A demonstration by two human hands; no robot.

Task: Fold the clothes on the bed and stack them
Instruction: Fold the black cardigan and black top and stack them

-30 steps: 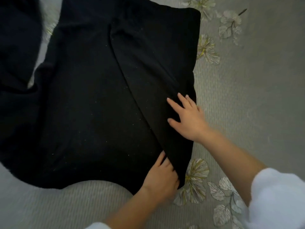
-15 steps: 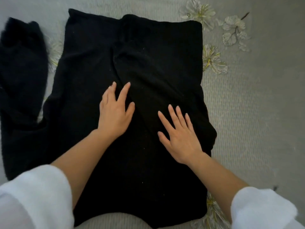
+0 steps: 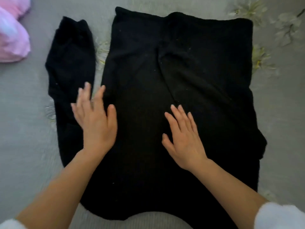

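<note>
Black sweater (image 3: 145,71) is spread flat on the grey bed cover (image 3: 24,129), directly under both hands, so that it can be folded against an even surface. Its right side is already turned inward: a folded flap (image 3: 206,80) is laid over the body, its edge running from well beyond the right hand's fingertips down to them. The right hand (image 3: 183,139) is laid palm down on the middle of the sweater, fingers straight and slightly spread, with nothing grasped. It is judged to be placed there so that the flap is pinned and the cloth smoothed (soft knit of this kind is likely to creep back if left unweighted).

The left hand (image 3: 95,123) is held with fingers extended over the sweater's left edge and grips nothing. It is blurred, so whether the cloth is actually touched cannot be told. Just beyond its fingertips the unfolded sleeve (image 3: 71,55) is stretched out alongside the body, with a strip of bed cover showing between the two further up. The hand is judged to be positioned for that sleeve, since the left side has yet to be brought in to match the right.

A pink bundle (image 3: 13,35) is seen well beyond the left hand and to its outer side, apart from the sweater (what it is cannot be made out). White fleecy cuffs (image 3: 280,215) are seen far back on both forearms, presumably so that the hands are kept free.
</note>
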